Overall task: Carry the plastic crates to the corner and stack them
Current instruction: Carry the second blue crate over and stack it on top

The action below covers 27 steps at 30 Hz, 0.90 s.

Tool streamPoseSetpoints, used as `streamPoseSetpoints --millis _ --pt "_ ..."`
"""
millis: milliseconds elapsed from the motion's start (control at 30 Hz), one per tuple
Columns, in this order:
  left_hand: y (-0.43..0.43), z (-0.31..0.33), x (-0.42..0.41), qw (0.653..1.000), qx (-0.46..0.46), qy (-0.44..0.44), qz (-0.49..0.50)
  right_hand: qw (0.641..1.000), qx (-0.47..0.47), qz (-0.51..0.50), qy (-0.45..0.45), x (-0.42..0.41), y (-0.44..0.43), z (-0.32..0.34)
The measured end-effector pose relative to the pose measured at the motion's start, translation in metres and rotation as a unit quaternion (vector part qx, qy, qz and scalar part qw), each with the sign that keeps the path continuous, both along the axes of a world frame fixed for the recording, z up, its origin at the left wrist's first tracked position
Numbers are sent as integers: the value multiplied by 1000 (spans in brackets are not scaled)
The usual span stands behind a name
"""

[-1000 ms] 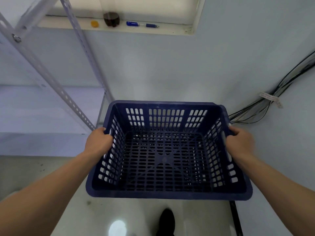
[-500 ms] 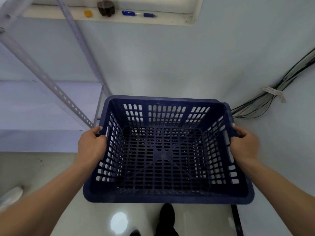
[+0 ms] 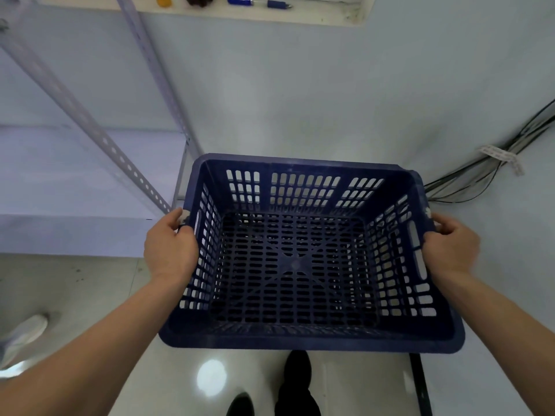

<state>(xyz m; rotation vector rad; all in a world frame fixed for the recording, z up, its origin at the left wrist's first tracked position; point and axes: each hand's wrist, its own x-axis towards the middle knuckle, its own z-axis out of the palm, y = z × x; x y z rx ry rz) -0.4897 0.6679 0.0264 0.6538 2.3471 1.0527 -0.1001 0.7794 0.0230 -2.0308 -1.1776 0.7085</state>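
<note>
The dark blue crate [image 3: 300, 265] hangs above the floor [image 3: 90, 295], close to the far wall. Its open side is up and its long axis goes left to right. The left hand [image 3: 169, 247] grips the left rim and the right hand [image 3: 450, 250] the right rim, fingers curled around the edge. The writing on the white tag [image 3: 500, 154] on the cables [image 3: 468, 181] at the right is too small to read.

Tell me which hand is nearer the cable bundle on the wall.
Right. The right hand grips the right rim of the blue crate, just below and left of the cable bundle. The left hand grips the opposite rim, across the crate from the cables.
</note>
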Motion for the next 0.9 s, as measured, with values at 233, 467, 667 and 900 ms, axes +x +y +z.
streamPoseSetpoints --millis 233,467,667,900 --pt "12 7 0 996 -38 49 -61 998 -5 39 -50 -5 -1 2" --pt "1 6 -3 987 -74 87 -117 988 -17 112 -103 2 0 -10" --pt "-3 0 -10 976 -85 95 -176 974 -58 178 -126 1 -5 -8" --pt "10 4 -11 959 -131 105 -227 969 -49 212 -116 19 -31 -10"
